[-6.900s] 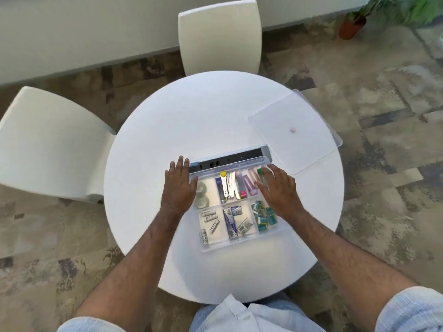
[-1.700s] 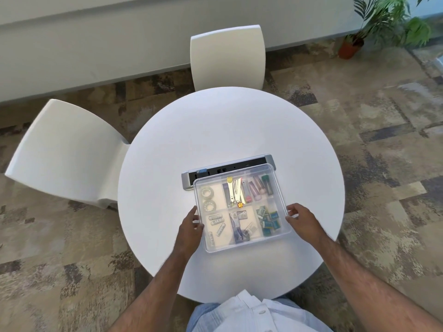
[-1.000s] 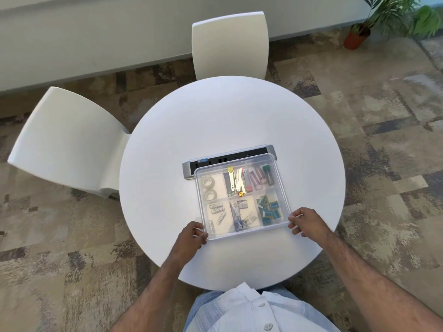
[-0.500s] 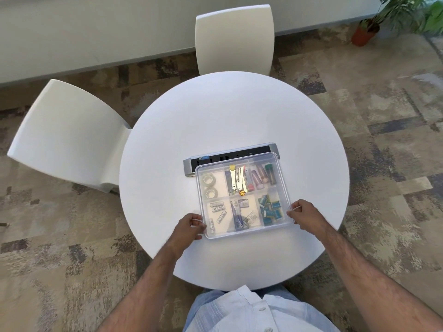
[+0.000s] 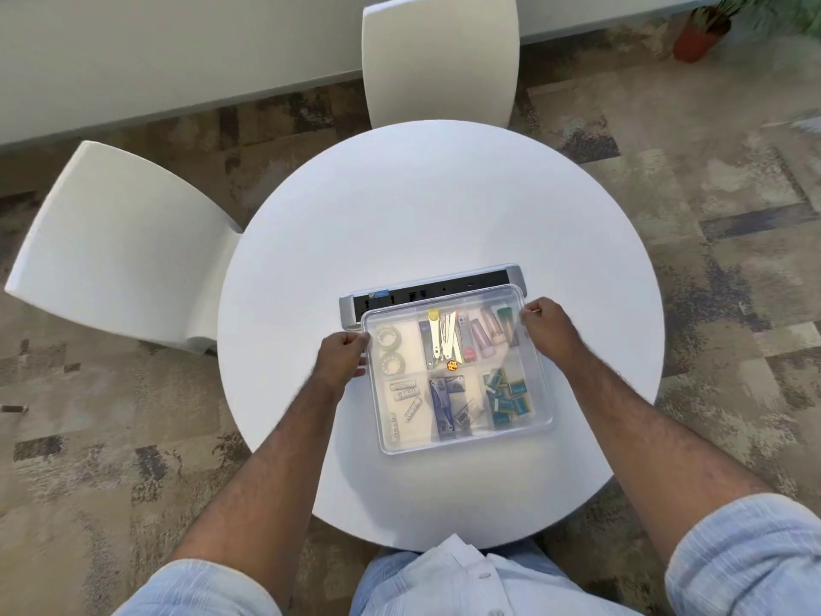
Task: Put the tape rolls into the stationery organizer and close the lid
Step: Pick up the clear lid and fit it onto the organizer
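Observation:
The clear stationery organizer (image 5: 533, 431) sits on the round white table (image 5: 426, 215) with its clear lid (image 5: 444, 304) on top. Two tape rolls (image 5: 391, 351) lie in its far-left compartment, seen through the lid. My left hand (image 5: 340, 355) presses on the lid's far-left edge. On the far-right corner of the lid rests my right hand (image 5: 548, 324), fingers curled over the rim. Other compartments hold clips, staples, erasers and small tubes.
A grey power strip (image 5: 426, 292) lies right behind the organizer. White chairs stand at the far side (image 5: 440, 55) and at the left (image 5: 111, 242). A potted plant (image 5: 702, 28) is on the patterned carpet at the far right.
Both hands moved from the organizer's near corners up to its far corners on the lid. Several seconds ago the lid lay apart at the table's right; it now covers the organizer.

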A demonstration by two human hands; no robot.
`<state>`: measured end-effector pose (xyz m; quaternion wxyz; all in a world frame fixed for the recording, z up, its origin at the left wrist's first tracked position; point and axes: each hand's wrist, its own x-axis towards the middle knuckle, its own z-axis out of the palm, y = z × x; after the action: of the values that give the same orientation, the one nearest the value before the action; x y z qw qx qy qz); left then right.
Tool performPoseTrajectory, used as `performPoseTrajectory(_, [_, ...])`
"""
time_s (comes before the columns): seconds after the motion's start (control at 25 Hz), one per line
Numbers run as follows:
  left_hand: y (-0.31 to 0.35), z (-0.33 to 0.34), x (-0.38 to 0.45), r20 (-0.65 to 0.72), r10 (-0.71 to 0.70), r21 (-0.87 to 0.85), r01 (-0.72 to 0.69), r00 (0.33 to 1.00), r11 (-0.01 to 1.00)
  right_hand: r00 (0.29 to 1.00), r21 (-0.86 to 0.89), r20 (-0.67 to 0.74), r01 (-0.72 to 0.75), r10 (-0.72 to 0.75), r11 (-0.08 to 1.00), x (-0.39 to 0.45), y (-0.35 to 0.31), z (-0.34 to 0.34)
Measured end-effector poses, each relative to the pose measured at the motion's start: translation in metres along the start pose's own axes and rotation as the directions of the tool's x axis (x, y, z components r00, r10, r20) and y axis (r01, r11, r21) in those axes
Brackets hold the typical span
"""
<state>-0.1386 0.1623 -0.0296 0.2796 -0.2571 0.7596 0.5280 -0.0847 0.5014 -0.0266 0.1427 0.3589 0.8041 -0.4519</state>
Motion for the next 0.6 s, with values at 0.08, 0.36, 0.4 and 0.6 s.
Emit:
performPoseTrajectory(0.08, [0.010,0.002,0.011,-0.023,0.002,-0.007,-0.002,1.000,1.000,1.000,0.032,0.012,-0.023,0.022,0.999,0.014,-0.011,-0.001])
performPoseTrajectory(0.36, [0.021,0.005,0.028,-0.051,-0.028,0.004,0.028,0.998,1.000,0.996,0.110,0.057,-0.081,0.075,0.991,0.034,-0.025,-0.004])
performPoseTrajectory(0.4, [0.019,0.004,0.029,-0.049,-0.031,0.003,0.031,0.998,1.000,0.994,0.120,0.069,-0.091,0.083,0.989,0.034,-0.025,-0.004])
performPoseTrajectory(0.6, [0.018,0.004,0.032,-0.050,-0.032,0.020,0.033,0.998,0.999,0.988,0.098,0.108,-0.124,0.113,0.987,0.039,-0.024,-0.008])
